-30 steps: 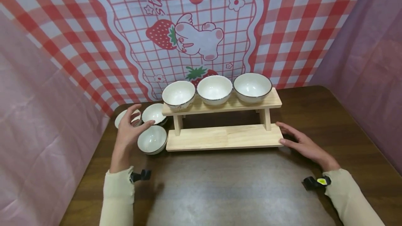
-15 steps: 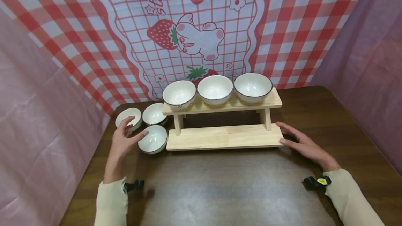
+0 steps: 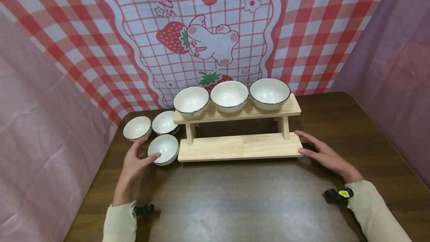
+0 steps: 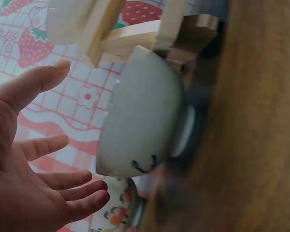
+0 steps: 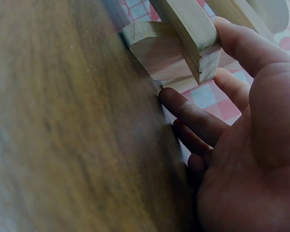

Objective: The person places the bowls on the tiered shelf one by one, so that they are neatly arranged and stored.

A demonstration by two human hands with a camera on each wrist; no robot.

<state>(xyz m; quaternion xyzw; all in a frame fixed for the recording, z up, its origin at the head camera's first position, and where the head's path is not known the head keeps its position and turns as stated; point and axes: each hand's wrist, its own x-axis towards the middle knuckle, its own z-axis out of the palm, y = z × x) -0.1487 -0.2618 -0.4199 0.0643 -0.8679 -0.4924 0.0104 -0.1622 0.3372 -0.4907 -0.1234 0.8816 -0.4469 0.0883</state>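
Note:
My left hand (image 3: 132, 164) hovers at a light grey-white bowl (image 3: 163, 149) at the front of the group on the left. Its thumb lies over the near rim in the head view. The left wrist view shows the fingers spread beside the bowl (image 4: 140, 116), with a gap between. Behind it stand two more white bowls, one at the far left (image 3: 137, 127) and one (image 3: 164, 122) beside the rack. My right hand (image 3: 327, 157) touches the right end of the wooden two-tier rack (image 3: 240, 148) with thumb and index finger extended; the right wrist view shows them against the board's end (image 5: 208, 60).
On the rack's upper shelf three white bowls stand in a row: left (image 3: 191, 101), middle (image 3: 230, 95) and right (image 3: 270, 92). A dark brown wooden table (image 3: 248, 201) carries everything. Behind hangs a red-checked strawberry cloth (image 3: 215, 44); pink curtains flank the table.
My left hand has come down and toward the table's front, from above the far-left bowl to the side of the front bowl. The right hand, rack and bowls stay where they were.

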